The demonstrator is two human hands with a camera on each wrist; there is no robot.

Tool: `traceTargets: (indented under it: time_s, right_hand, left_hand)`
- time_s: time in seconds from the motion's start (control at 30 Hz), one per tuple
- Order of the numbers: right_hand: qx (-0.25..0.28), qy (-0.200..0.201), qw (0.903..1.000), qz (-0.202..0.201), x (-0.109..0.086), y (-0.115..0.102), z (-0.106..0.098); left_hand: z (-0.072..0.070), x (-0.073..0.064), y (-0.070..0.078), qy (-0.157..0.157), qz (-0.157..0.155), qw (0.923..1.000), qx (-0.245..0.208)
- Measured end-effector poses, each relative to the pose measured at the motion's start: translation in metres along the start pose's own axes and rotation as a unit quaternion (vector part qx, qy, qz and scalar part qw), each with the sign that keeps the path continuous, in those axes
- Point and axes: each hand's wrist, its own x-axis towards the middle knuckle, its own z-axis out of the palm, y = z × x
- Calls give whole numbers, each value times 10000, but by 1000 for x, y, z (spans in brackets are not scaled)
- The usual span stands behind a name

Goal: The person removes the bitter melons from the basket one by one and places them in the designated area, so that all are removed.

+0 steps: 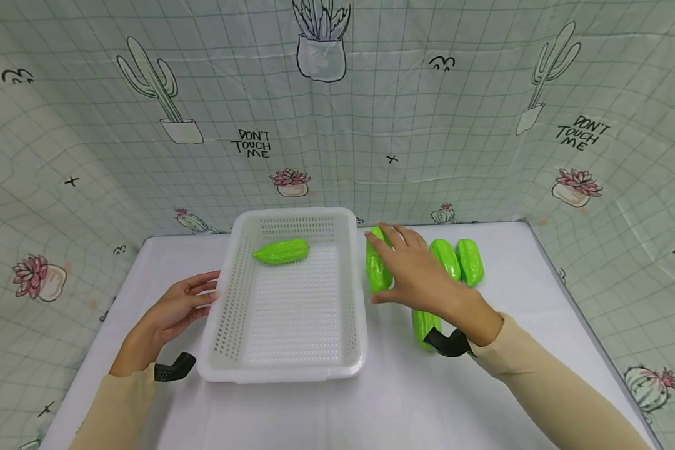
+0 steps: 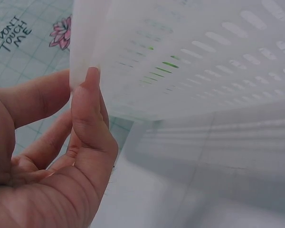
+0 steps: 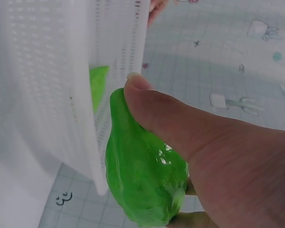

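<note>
At the left side of a white plastic basket [image 1: 292,373], my left hand [image 1: 177,309] pinches the edge between thumb and fingers. In the left wrist view, the thumb [image 2: 88,107] rests on the near side of the basket's edge [image 2: 83,42]. My right hand [image 1: 419,269] grips a bright green bitter melon [image 1: 375,269] lengthwise beside the basket's right rim. The right wrist view has the thumb [image 3: 156,107] on the narrow end of this shiny melon [image 3: 137,166], with fingertips at its far end. Another bitter melon [image 1: 283,252] lies inside the basket near its back.
Right of my right hand lie two more bitter melons, one [image 1: 445,257] beside the other [image 1: 470,262]. A further melon [image 1: 425,328] lies under my right wrist. The white table [image 1: 405,406] meets a patterned cloth [image 1: 360,112] at the back and sides.
</note>
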Motion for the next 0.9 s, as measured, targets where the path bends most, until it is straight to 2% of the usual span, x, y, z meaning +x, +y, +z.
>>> traceTargets:
  time_s: [0.5,0.7,0.9]
  right_hand:
    - [70,187,9990,411,-42,35,-6]
    - [28,290,9986,438,-59,50,-1]
    - [8,206,9985,511,-75,64,8]
  left_hand:
    - [-1,0,-1,25,5,9998,180]
    - [0,0,-2,29,17,9998,211]
    - [0,1,-1,-2,24,9999,121]
